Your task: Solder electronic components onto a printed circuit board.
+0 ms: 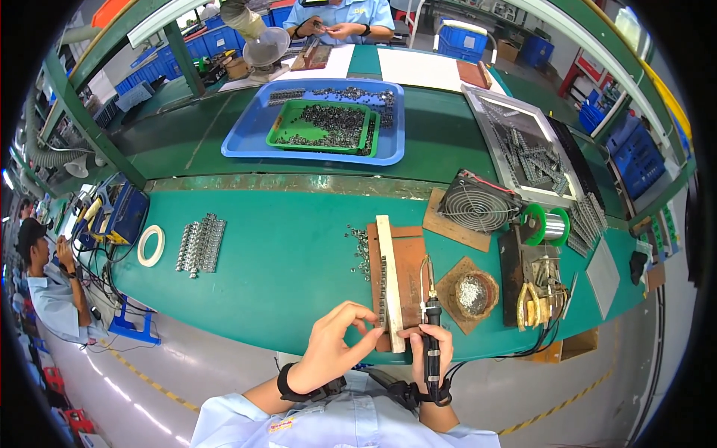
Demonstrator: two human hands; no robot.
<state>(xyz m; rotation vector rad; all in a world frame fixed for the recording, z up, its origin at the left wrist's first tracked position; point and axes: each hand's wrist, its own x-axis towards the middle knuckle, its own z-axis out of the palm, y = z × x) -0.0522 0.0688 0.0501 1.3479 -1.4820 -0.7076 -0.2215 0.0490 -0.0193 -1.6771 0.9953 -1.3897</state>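
My left hand (342,337) bends over the near end of a row of small dark metal parts (384,287). Its thumb and index finger are pinched at that row; whatever lies between the tips is too small to make out. The row runs along the left side of a pale wooden strip (390,280), which lies on a reddish-brown board (409,257). My right hand (435,345) grips a black soldering iron (432,310) pointing away from me, and its fingertips touch the strip's near end. Loose small metal parts (359,252) are scattered left of the board.
Right of the board are a bowl (473,293) of silvery bits, a fan (478,206), a solder spool (553,226) and pliers (529,305). Assembled rows of parts (200,245) and a tape roll (151,246) lie left. Beyond is a blue tray (237,142). Two other people are nearby.
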